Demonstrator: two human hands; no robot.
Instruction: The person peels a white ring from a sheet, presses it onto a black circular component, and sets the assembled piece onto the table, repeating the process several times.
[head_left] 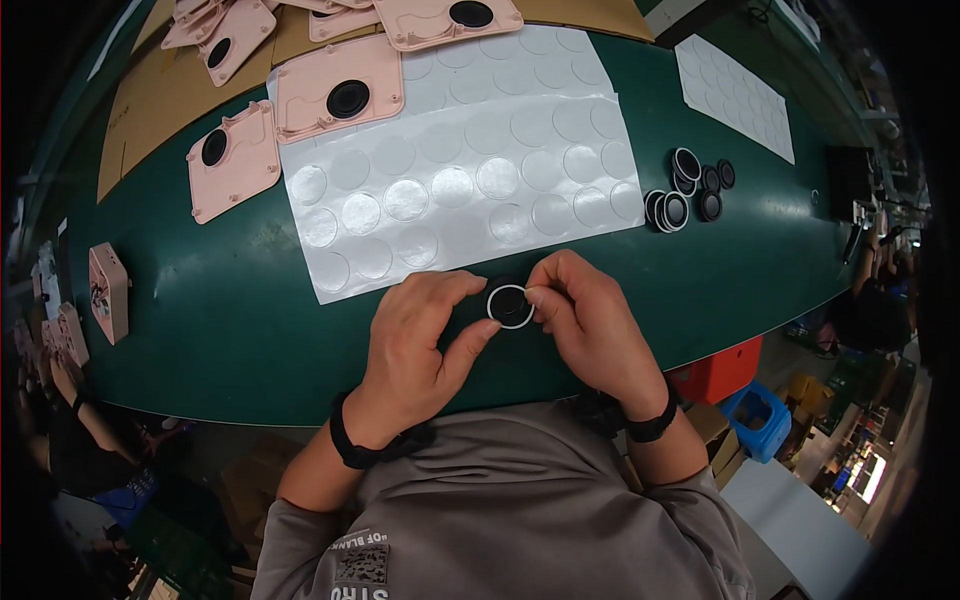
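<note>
Close in front of me, a small round black disc (pixel 510 303) with a white ring (pixel 491 317) on its upper face is held just over the green tabletop. My left hand (pixel 415 340) curves round its left side, the thumb at the ring's lower left and the index finger at the upper left. On the right edge of the ring, the thumb and forefinger of my right hand (pixel 590 320) pinch together. Fingertips hide part of the rim. Beyond my hands lies a white sheet (pixel 465 235) with rows of round cut-outs.
Several black discs (pixel 711 205), some white-rimmed, sit at the right. Pink plastic panels (pixel 255 175) with black round inserts lie at the far left on brown cardboard (pixel 150 125). Another circle-patterned sheet (pixel 735 95) lies far right. A pink housing (pixel 110 293) stands at left, near another person's hand (pixel 65 378).
</note>
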